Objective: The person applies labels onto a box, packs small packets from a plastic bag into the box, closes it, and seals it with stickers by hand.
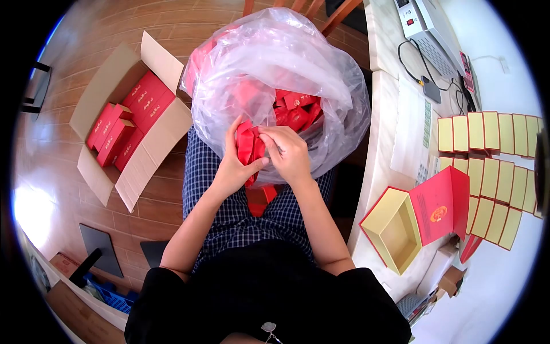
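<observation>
My left hand (pixel 230 171) is wrapped around a small red folded piece (pixel 245 143) that looks like card or a small box; its exact kind is hard to make out. My right hand (pixel 290 153) has its fingers pinched at the right side of the same piece. Just beyond my hands, a large clear plastic bag (pixel 281 54) bulges open above my knees. Inside it are several red pieces with gold marks (pixel 296 109). Below my hands, another red piece (pixel 260 200) lies on my lap, between my thighs.
An open cardboard box (pixel 154 166) holding several red boxes (pixel 148 103) stands on the left. The table (pixel 366 223) on the right bears an open red and gold gift box (pixel 395 229), rows of gold-faced boxes (pixel 490 175) and a white machine (pixel 432 40) with cables. Chair slats (pixel 341 17) rise behind the bag.
</observation>
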`<state>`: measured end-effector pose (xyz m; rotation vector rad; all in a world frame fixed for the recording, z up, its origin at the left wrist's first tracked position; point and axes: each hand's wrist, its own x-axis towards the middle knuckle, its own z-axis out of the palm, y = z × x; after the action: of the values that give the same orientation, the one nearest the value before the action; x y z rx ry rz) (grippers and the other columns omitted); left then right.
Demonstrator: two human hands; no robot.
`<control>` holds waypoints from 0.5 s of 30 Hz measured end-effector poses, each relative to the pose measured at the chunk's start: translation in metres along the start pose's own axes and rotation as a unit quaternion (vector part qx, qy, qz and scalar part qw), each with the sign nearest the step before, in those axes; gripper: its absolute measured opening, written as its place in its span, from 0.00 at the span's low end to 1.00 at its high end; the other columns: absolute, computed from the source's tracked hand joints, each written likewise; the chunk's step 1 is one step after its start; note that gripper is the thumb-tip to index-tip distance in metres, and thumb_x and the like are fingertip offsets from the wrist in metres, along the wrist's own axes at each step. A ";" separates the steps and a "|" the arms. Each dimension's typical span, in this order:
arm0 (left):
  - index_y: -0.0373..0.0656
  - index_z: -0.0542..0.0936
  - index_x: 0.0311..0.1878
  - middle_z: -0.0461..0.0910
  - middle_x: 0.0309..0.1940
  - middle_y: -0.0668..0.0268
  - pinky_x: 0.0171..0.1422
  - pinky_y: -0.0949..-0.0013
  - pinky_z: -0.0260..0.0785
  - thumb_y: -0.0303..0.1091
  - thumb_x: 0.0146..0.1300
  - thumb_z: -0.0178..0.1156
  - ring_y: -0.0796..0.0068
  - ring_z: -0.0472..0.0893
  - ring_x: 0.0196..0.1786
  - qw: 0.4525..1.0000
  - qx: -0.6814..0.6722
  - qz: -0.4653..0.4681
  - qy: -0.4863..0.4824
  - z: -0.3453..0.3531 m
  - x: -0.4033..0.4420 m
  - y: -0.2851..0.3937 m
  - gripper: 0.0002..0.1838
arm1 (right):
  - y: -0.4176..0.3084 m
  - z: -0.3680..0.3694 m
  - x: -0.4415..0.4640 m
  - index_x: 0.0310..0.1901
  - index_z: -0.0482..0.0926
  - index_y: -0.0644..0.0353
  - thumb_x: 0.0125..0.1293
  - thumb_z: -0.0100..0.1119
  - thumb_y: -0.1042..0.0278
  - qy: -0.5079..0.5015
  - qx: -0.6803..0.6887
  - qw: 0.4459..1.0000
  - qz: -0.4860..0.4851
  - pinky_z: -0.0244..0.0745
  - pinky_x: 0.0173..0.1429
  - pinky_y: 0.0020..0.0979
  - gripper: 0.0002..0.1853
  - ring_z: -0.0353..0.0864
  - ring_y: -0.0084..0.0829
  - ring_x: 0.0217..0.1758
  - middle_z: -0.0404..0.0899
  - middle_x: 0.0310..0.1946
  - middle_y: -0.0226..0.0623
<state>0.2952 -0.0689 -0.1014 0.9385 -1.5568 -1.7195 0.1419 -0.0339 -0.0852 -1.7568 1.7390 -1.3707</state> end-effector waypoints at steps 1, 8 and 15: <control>0.45 0.44 0.76 0.58 0.68 0.53 0.70 0.61 0.61 0.31 0.53 0.72 0.63 0.65 0.68 1.000 -0.001 -0.001 -0.004 0.001 0.000 -0.001 0.54 | 0.003 0.001 -0.001 0.39 0.82 0.65 0.61 0.64 0.68 0.002 -0.003 1.000 0.002 0.77 0.48 0.37 0.09 0.83 0.42 0.43 0.84 0.39 0.42; 0.47 0.41 0.75 0.63 0.64 0.53 0.64 0.64 0.66 0.36 0.62 0.66 0.66 0.72 0.60 0.990 -0.099 -0.094 0.018 0.007 -0.002 -0.012 0.49 | 0.135 -0.002 -0.004 0.58 0.69 0.64 0.56 0.66 0.69 0.024 -0.251 0.956 0.150 0.67 0.62 0.44 0.28 0.70 0.51 0.58 0.74 0.54 0.49; 0.43 0.61 0.64 0.78 0.46 0.56 0.45 0.65 0.76 0.44 0.70 0.57 0.69 0.81 0.43 0.940 -0.258 -0.210 0.073 0.006 -0.011 -0.006 0.27 | 0.139 -0.006 -0.023 0.60 0.68 0.62 0.45 0.74 0.69 -0.102 -0.383 0.904 0.159 0.61 0.68 0.47 0.38 0.67 0.48 0.61 0.72 0.52 0.46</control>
<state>0.2966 -0.0562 -0.1063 1.1324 -0.7692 -2.1457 0.0594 -0.0401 -0.1991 -1.7336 2.4871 -0.3444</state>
